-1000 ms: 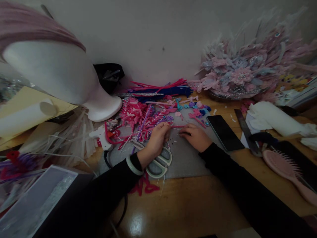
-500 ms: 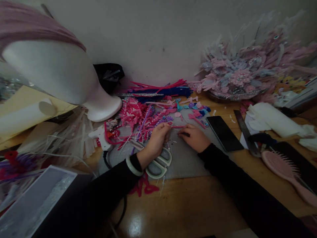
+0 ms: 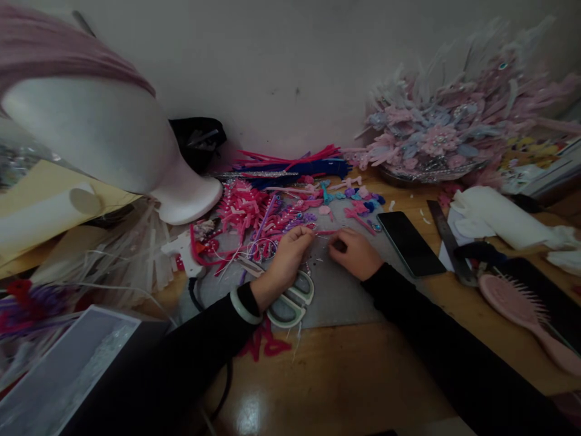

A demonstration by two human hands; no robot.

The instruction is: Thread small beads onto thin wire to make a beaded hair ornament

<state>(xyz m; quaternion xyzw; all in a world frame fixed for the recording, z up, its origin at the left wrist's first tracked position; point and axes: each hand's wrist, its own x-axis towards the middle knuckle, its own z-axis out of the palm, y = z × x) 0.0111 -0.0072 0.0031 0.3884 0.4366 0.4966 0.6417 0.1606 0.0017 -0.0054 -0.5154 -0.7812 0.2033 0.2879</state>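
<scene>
A thin pink fuzzy stem (image 3: 325, 232) stretches between my two hands above a grey mat (image 3: 351, 297). My left hand (image 3: 290, 255) pinches its left end, with white thread running close by. At the stem's right end my right hand (image 3: 354, 251) is closed, thumb and finger curled together. Green-handled scissors (image 3: 303, 289) lie partly under my left wrist. Pink fuzzy pieces with beads (image 3: 245, 209) are heaped behind my left hand, and a white glue gun (image 3: 185, 251) lies left of them.
A white mannequin head (image 3: 100, 133) stands at the left, above a box (image 3: 91, 339). On the right are a phone (image 3: 408, 242), a metal ruler (image 3: 449, 239) and a pink hairbrush (image 3: 512, 297). A pink floral headpiece (image 3: 440, 139) sits at the back right.
My right hand has turned slightly, and its fingers are curled into a rounder loop. My left hand keeps its pinch in nearly the same place.
</scene>
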